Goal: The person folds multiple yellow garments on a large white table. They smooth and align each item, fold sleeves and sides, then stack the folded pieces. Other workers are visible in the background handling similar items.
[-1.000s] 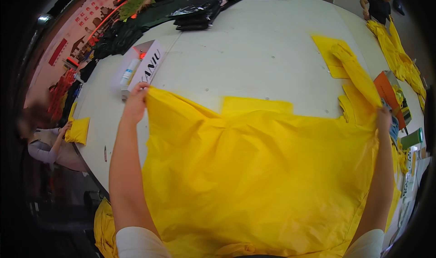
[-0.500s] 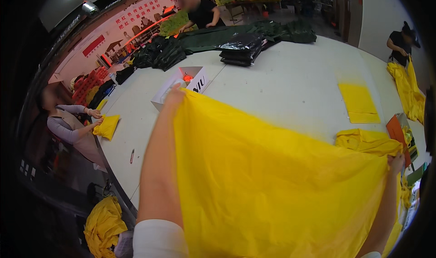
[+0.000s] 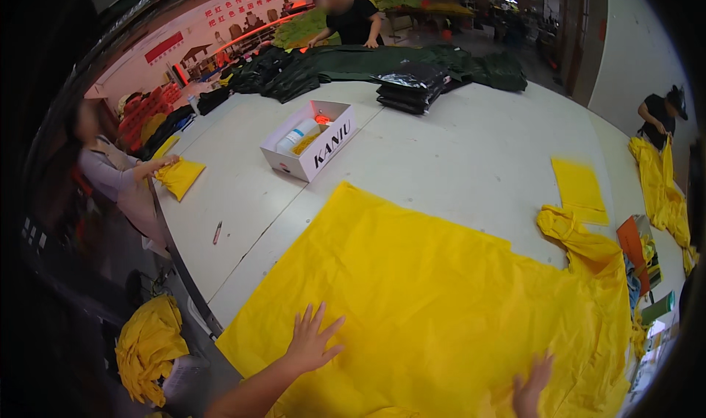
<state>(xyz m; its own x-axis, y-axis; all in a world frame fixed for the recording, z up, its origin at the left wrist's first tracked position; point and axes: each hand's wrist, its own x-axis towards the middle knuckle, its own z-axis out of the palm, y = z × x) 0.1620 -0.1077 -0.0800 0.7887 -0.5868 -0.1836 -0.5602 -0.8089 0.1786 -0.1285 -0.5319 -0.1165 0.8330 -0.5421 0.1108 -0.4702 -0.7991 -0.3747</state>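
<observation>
A large yellow garment (image 3: 412, 286) of thin, wrinkled cloth lies spread on the white table in front of me. What looks like its sleeve (image 3: 585, 238) stretches out at the far right. My left hand (image 3: 312, 344) is open, fingers spread, palm down at the cloth's near left part. At the lower right, over the near part of the cloth, is my right hand (image 3: 535, 385), slightly blurred. Its fingers are stretched up with the thumb apart, and nothing shows in it. Whether it touches the cloth I cannot tell.
A white box (image 3: 309, 142) with a bottle inside stands beyond the garment on the table (image 3: 456, 164). Left of it lies a pen-like object (image 3: 218, 232). Black packages (image 3: 412, 87), dark green cloth (image 3: 353, 63) and a flat yellow piece (image 3: 579, 188) lie farther off. Three people work around the table.
The yellow garment has come down from between my raised hands and now lies flat on the table. Both hands have let go of its edge and moved back toward me.
</observation>
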